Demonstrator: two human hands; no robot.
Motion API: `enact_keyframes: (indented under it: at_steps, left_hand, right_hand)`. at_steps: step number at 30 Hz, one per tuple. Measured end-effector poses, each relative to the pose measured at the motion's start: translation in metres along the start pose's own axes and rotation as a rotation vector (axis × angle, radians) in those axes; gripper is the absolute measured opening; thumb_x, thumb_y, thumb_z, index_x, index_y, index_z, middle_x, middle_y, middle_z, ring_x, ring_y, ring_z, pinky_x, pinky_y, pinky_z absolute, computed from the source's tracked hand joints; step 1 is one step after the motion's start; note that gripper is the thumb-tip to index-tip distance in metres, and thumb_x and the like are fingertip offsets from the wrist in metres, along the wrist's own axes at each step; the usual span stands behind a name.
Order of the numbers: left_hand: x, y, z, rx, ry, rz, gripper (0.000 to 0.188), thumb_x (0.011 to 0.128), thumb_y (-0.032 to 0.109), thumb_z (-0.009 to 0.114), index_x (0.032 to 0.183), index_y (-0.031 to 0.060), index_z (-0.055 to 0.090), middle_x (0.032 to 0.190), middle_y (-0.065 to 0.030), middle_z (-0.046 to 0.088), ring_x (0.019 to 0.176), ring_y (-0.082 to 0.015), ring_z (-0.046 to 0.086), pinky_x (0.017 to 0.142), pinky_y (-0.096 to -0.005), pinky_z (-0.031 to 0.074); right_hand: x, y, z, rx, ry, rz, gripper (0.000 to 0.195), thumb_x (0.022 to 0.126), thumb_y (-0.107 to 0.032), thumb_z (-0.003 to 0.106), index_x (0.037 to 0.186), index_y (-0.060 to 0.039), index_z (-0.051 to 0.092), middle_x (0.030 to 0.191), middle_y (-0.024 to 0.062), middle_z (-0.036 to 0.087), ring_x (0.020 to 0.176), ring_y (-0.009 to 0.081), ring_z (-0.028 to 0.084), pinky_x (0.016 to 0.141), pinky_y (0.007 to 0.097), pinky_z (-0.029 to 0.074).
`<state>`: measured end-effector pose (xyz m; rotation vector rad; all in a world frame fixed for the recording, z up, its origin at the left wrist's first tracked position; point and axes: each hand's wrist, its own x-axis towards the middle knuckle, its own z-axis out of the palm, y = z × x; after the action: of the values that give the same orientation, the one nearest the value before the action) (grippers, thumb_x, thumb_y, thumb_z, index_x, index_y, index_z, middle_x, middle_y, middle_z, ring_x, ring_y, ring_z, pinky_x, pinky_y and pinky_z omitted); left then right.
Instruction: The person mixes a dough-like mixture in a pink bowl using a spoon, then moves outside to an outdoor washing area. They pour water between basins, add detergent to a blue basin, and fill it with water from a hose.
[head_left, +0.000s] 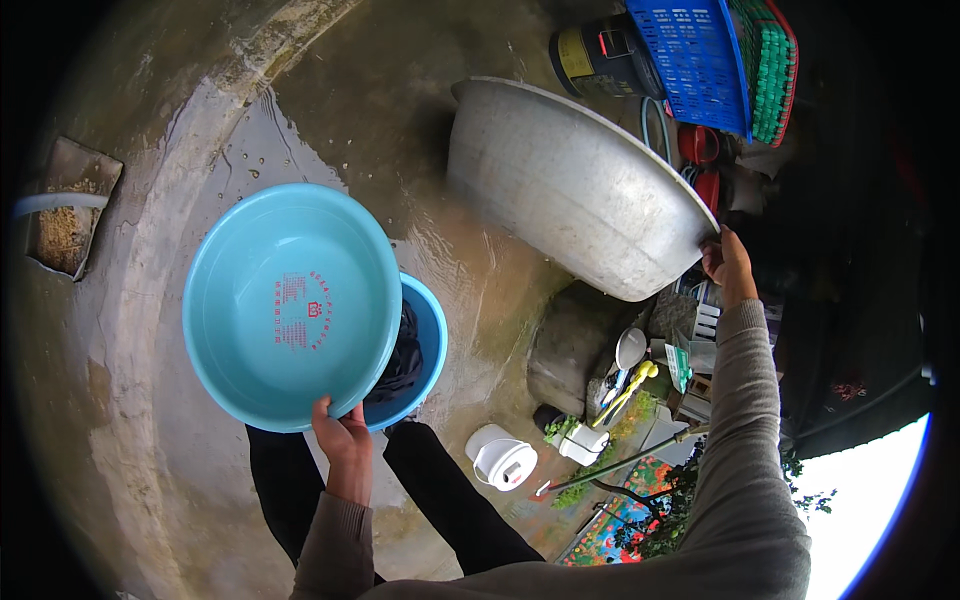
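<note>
My left hand (345, 442) grips the near rim of a light-blue plastic basin (292, 225), thumb over the edge. The basin holds no objects, and red printing marks its bottom. It partly covers a second blue plastic tub (433, 322), which has dark cloth (403, 360) inside. My right hand (729, 262) is closed on the rim of a large aluminium basin (570, 187). This basin is tilted, with its outer wall towards me and its inside hidden.
Wet concrete (480, 292) lies below, crossed at left by a raised kerb (142, 262). A dustpan-like scoop (67, 217) is beyond it. A white lidded bucket (501, 457) stands lower right. Blue (694, 67) and green (772, 82) baskets and a black bucket (604, 56) are upper right.
</note>
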<state>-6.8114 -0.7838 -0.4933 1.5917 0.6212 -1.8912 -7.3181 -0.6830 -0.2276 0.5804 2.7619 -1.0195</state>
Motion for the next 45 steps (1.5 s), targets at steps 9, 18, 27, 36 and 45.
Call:
enact_keyframes:
  at_steps: [9, 18, 27, 36, 45]
  left_hand:
    - [0.003, 0.007, -0.008, -0.046, -0.015, -0.010, 0.020, 0.079, 0.008, 0.048, 0.097, 0.0000, 0.052, 0.094, -0.0048, 0.057, 0.084, -0.0138, 0.057, 0.074, -0.0241, 0.049]
    - [0.004, -0.005, -0.011, 0.026, 0.022, 0.014, 0.025, 0.079, 0.010, 0.046, 0.102, 0.0002, 0.049, 0.100, -0.0064, 0.055, 0.091, -0.0163, 0.056, 0.079, -0.0276, 0.048]
    - [0.003, -0.017, -0.007, 0.096, 0.025, 0.045, 0.019, 0.079, 0.009, 0.049, 0.096, 0.0010, 0.052, 0.092, -0.0042, 0.057, 0.080, -0.0133, 0.057, 0.070, -0.0222, 0.049]
    - [0.012, -0.026, -0.022, 0.165, -0.070, 0.081, 0.021, 0.080, 0.010, 0.047, 0.097, -0.0003, 0.051, 0.094, -0.0056, 0.058, 0.084, -0.0144, 0.057, 0.072, -0.0234, 0.049]
    - [0.010, -0.030, -0.022, 0.179, -0.090, 0.106, 0.023, 0.079, 0.010, 0.047, 0.099, -0.0021, 0.050, 0.097, -0.0074, 0.057, 0.087, -0.0162, 0.058, 0.076, -0.0254, 0.050]
  right_hand:
    - [0.029, -0.113, 0.038, -0.167, -0.079, -0.385, 0.036, 0.078, -0.050, 0.050, 0.081, -0.0142, 0.051, 0.051, 0.0022, 0.049, 0.041, 0.0104, 0.046, 0.038, 0.0237, 0.040]
    - [0.047, -0.140, 0.058, -0.183, 0.045, -0.427, 0.037, 0.075, -0.050, 0.052, 0.077, -0.0130, 0.055, 0.055, -0.0020, 0.043, 0.045, 0.0093, 0.040, 0.050, 0.0264, 0.043]
    - [0.082, -0.106, 0.016, -0.068, 0.057, -0.319, 0.040, 0.076, -0.050, 0.052, 0.069, -0.0109, 0.049, 0.051, 0.0004, 0.043, 0.039, 0.0095, 0.038, 0.043, 0.0262, 0.043]
    - [0.100, -0.085, -0.009, -0.083, 0.014, -0.365, 0.039, 0.079, -0.047, 0.049, 0.069, -0.0090, 0.048, 0.052, -0.0014, 0.037, 0.043, 0.0088, 0.037, 0.045, 0.0256, 0.041]
    - [0.076, -0.016, -0.025, -0.053, 0.020, -0.226, 0.034, 0.082, -0.039, 0.046, 0.062, -0.0111, 0.044, 0.050, -0.0005, 0.041, 0.044, 0.0121, 0.043, 0.049, 0.0307, 0.046]
